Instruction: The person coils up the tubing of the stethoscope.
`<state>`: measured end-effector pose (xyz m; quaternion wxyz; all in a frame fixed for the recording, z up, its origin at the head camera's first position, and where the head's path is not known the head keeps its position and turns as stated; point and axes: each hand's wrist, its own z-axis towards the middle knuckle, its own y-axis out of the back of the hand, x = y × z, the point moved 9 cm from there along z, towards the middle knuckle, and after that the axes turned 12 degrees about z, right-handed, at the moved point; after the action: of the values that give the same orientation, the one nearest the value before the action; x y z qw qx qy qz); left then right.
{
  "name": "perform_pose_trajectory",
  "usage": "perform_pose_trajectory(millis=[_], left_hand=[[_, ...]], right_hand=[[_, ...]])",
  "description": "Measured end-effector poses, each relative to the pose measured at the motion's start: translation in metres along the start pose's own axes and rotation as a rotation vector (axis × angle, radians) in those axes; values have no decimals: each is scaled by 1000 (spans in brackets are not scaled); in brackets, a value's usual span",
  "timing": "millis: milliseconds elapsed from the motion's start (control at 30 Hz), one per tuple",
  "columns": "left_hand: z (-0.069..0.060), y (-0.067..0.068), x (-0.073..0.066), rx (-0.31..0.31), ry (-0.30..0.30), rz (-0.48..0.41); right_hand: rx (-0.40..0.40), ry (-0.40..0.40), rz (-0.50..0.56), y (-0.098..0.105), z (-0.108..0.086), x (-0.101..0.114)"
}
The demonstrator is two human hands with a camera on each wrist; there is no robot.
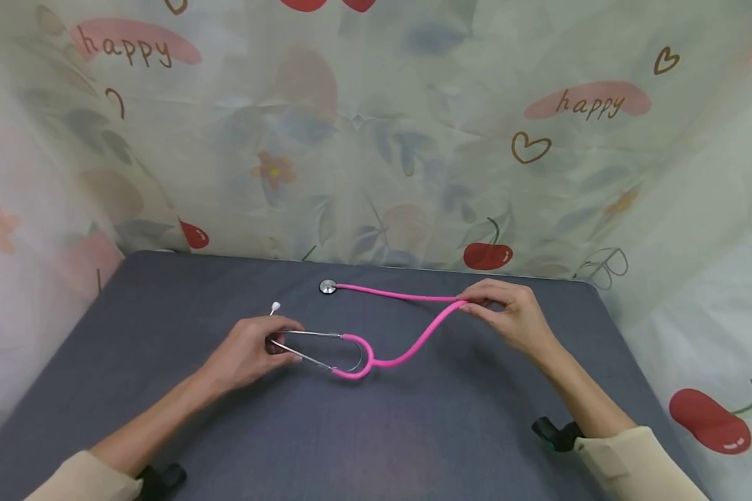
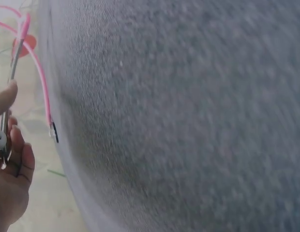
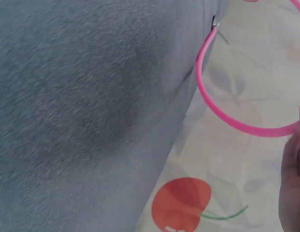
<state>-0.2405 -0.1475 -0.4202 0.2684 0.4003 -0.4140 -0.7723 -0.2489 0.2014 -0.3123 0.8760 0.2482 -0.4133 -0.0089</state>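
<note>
A bright pink stethoscope (image 1: 415, 349) with slim silvery metal ear tubes (image 1: 313, 333) is held over the dark grey fabric-covered worktop (image 1: 413, 438), ear tubes leftmost. Its flexible pink tubing (image 1: 376, 291) folds sharply at the right, running back to a round silvery, dark-rimmed chest piece (image 1: 328, 287).

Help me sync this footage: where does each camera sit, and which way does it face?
Head: on the head, facing forward and down at the stethoscope and gray tabletop; both forearms, the left hand and right hand show.
Left wrist: on that wrist, facing across the tabletop toward the cherry-print backdrop; part of the left hand shows.
Right wrist: on that wrist, facing likewise; part of the right hand shows.
Both wrist views share the pink tubing and chestpiece.
</note>
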Motion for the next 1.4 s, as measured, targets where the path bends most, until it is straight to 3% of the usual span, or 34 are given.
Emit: perform_pose_trajectory(millis=[100,300,433,600,700,933,1100,1267,1400], left_hand=[[2,-4,0,11,18,33],[2,-15,3,97,86,139],[4,-19,-3,104,67,185],[5,-19,-8,71,34,183],[5,-18,-12,47,10,165],[9,-11,-25,-7,-68,141],[12,-5,-39,-42,-106,153],[15,-3,-52,-88,-120,158],[16,2,-59,-162,-139,179]], right_hand=[[-12,51,16,-2,4,4],[-6,87,95,-13,11,6],[22,66,125,-24,14,5],[34,-5,166,-35,21,0],[48,-6,203,-40,25,-3],[57,-55,266,-50,31,-31],[46,-97,354,-56,37,-39],[42,-119,399,-65,42,-38],[34,-133,412,-72,46,-27]])
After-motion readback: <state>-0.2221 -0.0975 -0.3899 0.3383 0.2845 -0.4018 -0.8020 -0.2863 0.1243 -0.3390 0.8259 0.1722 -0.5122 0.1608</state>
